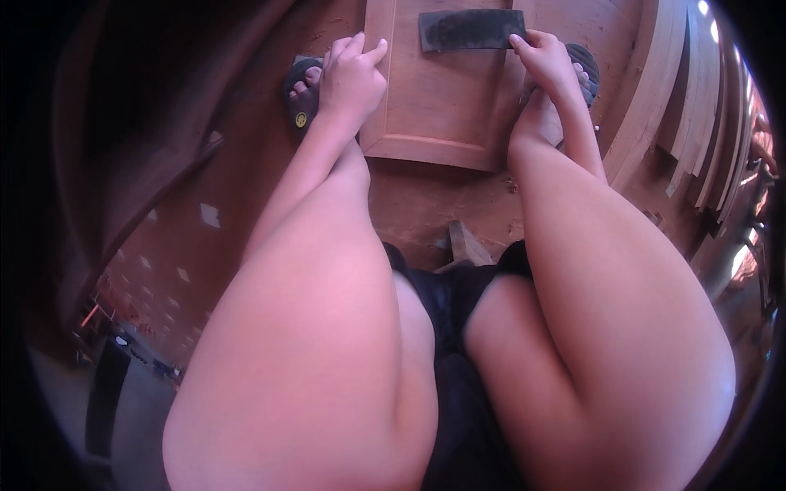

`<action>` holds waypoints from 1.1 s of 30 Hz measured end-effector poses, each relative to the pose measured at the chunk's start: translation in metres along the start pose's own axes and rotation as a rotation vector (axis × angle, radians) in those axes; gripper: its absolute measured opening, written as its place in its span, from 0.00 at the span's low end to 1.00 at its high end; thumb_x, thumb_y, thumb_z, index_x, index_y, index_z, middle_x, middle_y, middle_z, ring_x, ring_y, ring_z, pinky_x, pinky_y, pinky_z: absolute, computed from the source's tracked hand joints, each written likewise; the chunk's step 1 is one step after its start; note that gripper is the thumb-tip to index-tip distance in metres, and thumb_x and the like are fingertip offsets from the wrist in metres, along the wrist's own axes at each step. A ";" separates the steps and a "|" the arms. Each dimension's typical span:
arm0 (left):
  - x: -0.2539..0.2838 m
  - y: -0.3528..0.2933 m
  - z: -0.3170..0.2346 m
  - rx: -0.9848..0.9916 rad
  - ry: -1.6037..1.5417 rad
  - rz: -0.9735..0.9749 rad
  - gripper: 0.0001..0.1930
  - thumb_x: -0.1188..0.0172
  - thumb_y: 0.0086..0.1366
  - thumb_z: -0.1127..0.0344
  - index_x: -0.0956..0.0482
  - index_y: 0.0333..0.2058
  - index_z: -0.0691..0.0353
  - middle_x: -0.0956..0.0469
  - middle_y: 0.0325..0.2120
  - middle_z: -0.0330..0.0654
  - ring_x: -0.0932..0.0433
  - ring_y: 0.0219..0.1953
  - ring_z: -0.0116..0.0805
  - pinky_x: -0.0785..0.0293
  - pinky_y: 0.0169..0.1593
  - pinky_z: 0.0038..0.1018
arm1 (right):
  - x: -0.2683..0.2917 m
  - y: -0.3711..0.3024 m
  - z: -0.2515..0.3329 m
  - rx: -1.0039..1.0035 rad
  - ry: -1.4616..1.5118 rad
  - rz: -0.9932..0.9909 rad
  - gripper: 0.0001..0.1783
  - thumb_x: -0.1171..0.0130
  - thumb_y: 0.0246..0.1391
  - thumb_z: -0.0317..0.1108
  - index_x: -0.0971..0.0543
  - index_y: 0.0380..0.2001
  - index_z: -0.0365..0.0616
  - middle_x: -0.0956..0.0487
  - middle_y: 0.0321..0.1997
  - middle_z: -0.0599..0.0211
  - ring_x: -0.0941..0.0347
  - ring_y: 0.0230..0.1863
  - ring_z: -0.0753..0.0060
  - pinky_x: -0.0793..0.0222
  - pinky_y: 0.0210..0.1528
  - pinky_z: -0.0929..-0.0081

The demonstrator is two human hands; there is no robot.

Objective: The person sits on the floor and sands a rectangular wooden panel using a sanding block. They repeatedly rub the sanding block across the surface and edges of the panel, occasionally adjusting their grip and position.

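Note:
Between my feet lies a framed wooden panel point(434, 150), like a cabinet door, with a recessed middle. My right hand point(547, 61) pinches the right end of a dark grey, slightly curved rectangular strip that looks like sandpaper point(471, 31). The strip spans the upper part of the panel, its surface smudged; I cannot tell whether it touches the wood. At the panel's left edge, my left hand point(352, 78) holds nothing visible, its thumb apart from loosely bent fingers. Some of its fingertips are hard to make out.
My sandalled feet flank the panel, with the left sandal point(303, 102) and right sandal point(583, 74) close to its sides. Several long wooden boards point(655, 90) lie along the right. A small wood piece point(468, 245) is on the dusty reddish-brown floor point(426, 196) between my legs.

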State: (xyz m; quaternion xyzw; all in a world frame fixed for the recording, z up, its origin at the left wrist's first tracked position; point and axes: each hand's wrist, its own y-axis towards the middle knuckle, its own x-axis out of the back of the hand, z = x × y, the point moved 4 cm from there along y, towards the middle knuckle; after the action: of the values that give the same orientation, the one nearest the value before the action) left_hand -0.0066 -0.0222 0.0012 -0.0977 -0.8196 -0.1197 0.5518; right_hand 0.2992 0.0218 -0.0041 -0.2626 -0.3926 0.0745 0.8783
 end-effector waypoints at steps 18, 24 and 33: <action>0.000 -0.001 0.002 0.092 -0.062 0.042 0.20 0.43 0.55 0.74 0.11 0.46 0.59 0.19 0.52 0.56 0.24 0.56 0.53 0.29 0.62 0.43 | -0.032 -0.014 -0.007 0.075 0.169 0.285 0.21 0.43 0.67 0.44 0.20 0.29 0.34 0.19 0.24 0.60 0.24 0.27 0.69 0.28 0.34 0.68; 0.012 0.012 -0.006 0.003 0.028 -0.091 0.23 0.43 0.55 0.74 0.15 0.51 0.62 0.23 0.58 0.50 0.27 0.60 0.48 0.32 0.64 0.43 | -0.016 -0.012 0.008 0.193 -0.016 0.033 0.16 0.39 0.64 0.45 0.19 0.40 0.41 0.20 0.24 0.62 0.18 0.32 0.61 0.23 0.37 0.65; -0.015 0.054 -0.054 -0.378 0.104 0.167 0.35 0.30 0.58 0.63 0.30 0.64 0.62 0.26 0.58 0.46 0.30 0.63 0.45 0.36 0.67 0.42 | -0.026 -0.005 0.040 0.500 -0.615 -0.031 0.29 0.25 0.48 0.45 0.23 0.48 0.41 0.22 0.51 0.54 0.17 0.46 0.46 0.20 0.45 0.53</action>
State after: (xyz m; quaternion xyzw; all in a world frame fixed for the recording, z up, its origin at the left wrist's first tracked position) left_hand 0.0621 0.0122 0.0118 -0.2610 -0.7418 -0.2301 0.5732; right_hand 0.2519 0.0243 0.0036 0.0000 -0.6110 0.2296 0.7576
